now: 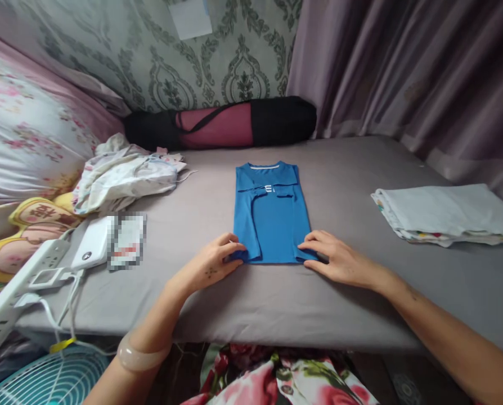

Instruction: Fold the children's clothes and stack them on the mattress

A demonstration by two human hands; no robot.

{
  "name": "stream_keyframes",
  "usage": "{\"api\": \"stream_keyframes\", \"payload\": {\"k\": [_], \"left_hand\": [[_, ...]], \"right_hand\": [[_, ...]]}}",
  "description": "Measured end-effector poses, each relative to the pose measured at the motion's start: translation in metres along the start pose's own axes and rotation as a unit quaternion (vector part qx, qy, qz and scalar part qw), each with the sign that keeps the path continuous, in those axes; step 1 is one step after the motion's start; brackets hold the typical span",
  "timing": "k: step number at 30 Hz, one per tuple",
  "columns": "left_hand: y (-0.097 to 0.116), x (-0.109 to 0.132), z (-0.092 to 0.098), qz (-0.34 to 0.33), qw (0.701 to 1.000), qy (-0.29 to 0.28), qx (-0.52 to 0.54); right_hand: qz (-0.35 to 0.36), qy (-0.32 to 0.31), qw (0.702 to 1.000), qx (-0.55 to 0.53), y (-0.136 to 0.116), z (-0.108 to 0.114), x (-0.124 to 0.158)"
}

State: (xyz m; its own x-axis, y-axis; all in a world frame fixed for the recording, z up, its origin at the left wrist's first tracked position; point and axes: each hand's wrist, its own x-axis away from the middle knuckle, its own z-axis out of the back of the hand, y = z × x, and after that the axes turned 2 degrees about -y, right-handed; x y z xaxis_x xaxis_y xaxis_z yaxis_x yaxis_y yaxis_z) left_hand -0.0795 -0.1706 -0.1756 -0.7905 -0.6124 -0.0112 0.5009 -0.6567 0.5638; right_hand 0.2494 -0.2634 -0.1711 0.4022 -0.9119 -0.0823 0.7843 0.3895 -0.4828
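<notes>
A blue T-shirt lies on the grey bed sheet, its sides and sleeves folded inward into a narrow rectangle. Its neckline points away from me, and part of a white print shows between the folded edges. My left hand pinches the near left corner of the shirt between thumb and fingers. At the near right corner, my right hand grips the fabric the same way, the thumb low and the fingers over the edge.
A folded white cloth lies to the right. Leftward are a crumpled white garment, a white power bank, a power strip with cables and a yellow cushion. A long black-and-maroon bag rests against the wall. A fan stands below.
</notes>
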Motion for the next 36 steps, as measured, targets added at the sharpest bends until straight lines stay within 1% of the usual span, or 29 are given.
{"api": "stream_keyframes", "payload": {"k": [3, 7, 9, 12, 15, 17, 19, 21, 23, 24, 26, 28, 30, 33, 36], "left_hand": [[0.002, 0.002, -0.001, -0.017, 0.999, -0.003, -0.032], [0.003, 0.002, 0.001, -0.025, 0.997, -0.022, -0.071], [0.003, 0.002, 0.002, -0.034, 0.995, -0.034, -0.093], [0.003, 0.004, 0.002, -0.036, 0.991, -0.032, -0.126], [0.008, 0.007, 0.004, -0.025, 0.988, -0.015, -0.149], [0.012, 0.007, 0.008, -0.020, 0.988, 0.000, -0.152], [0.014, 0.001, 0.012, -0.012, 0.988, 0.027, -0.151], [0.014, -0.012, 0.012, 0.001, 0.986, 0.069, -0.154], [0.010, -0.029, 0.005, 0.019, 0.980, 0.110, -0.166], [0.008, -0.039, -0.002, 0.030, 0.977, 0.124, -0.170], [0.001, -0.055, -0.019, 0.061, 0.973, 0.137, -0.174], [-0.005, -0.065, -0.037, 0.074, 0.975, 0.126, -0.167], [-0.010, -0.068, -0.050, 0.073, 0.978, 0.106, -0.162], [-0.013, -0.068, -0.055, 0.076, 0.979, 0.085, -0.167], [-0.008, -0.068, -0.048, 0.093, 0.978, 0.067, -0.173]], "right_hand": [[0.015, 0.015, 0.999, 0.024, 0.000, -0.003, 0.002], [0.029, 0.000, 0.997, 0.070, -0.003, -0.004, 0.003], [0.025, -0.007, 0.995, 0.099, -0.006, -0.004, 0.004], [0.014, -0.003, 0.989, 0.148, -0.012, -0.004, 0.007], [0.004, -0.002, 0.987, 0.164, -0.017, -0.001, 0.010], [-0.007, -0.008, 0.991, 0.132, -0.018, 0.003, 0.010], [-0.026, 0.001, 0.996, 0.086, -0.016, 0.006, 0.004], [-0.050, 0.035, 0.996, 0.065, -0.011, 0.005, -0.006], [-0.076, 0.074, 0.991, 0.083, -0.005, -0.001, -0.019], [-0.086, 0.083, 0.988, 0.100, -0.001, -0.007, -0.025], [-0.099, 0.077, 0.984, 0.127, 0.005, -0.020, -0.036], [-0.106, 0.053, 0.984, 0.134, 0.011, -0.033, -0.043], [-0.112, 0.026, 0.985, 0.126, 0.015, -0.043, -0.046], [-0.127, 0.009, 0.985, 0.117, 0.019, -0.048, -0.048], [-0.139, -0.001, 0.983, 0.117, 0.018, -0.044, -0.049]]}}
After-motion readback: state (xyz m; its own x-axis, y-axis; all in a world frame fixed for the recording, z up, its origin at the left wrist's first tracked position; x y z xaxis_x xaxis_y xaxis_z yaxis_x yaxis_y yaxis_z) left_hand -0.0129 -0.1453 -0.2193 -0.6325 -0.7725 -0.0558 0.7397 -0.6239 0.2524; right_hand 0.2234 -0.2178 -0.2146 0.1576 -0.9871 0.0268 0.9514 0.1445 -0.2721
